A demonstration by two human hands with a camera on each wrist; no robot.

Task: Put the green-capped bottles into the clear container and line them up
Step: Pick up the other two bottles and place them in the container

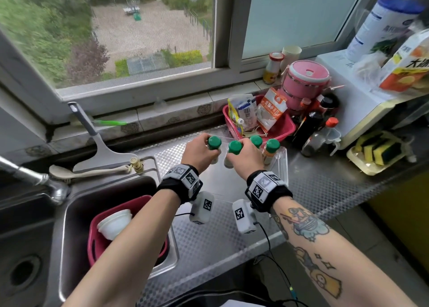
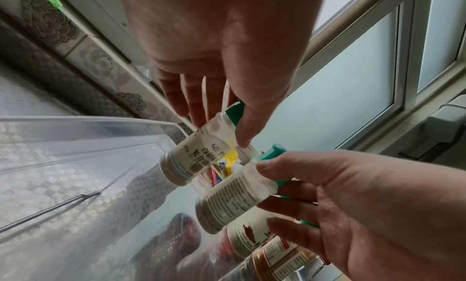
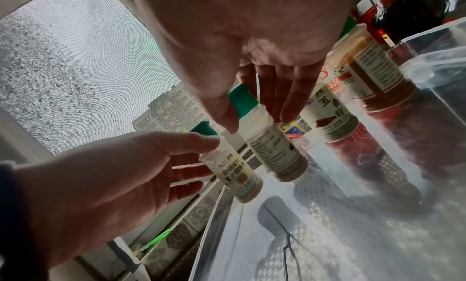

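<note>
Two hands each hold a green-capped bottle over the left part of the clear container (image 1: 282, 165). My left hand (image 1: 205, 150) pinches the neck of a white-labelled bottle (image 1: 214, 143) (image 2: 199, 155) (image 3: 238, 176). My right hand (image 1: 243, 152) (image 3: 259, 122) pinches a second bottle (image 1: 235, 147) (image 2: 233, 201) (image 3: 276, 151) beside it. Both held bottles lean and appear just off the container floor. Two more green-capped bottles stand inside at the right: a pale one (image 1: 256, 140) (image 3: 330, 118) and an orange-brown one (image 1: 271, 147) (image 3: 373, 70).
A red basket (image 1: 284, 130) of packets stands right behind the container, with dark sauce bottles (image 1: 311, 130) to its right. A sink (image 1: 76, 213) with a red basket and white bowl lies left. A squeegee (image 1: 102, 148) and a tray of sponges (image 1: 376, 153) flank the patterned steel counter.
</note>
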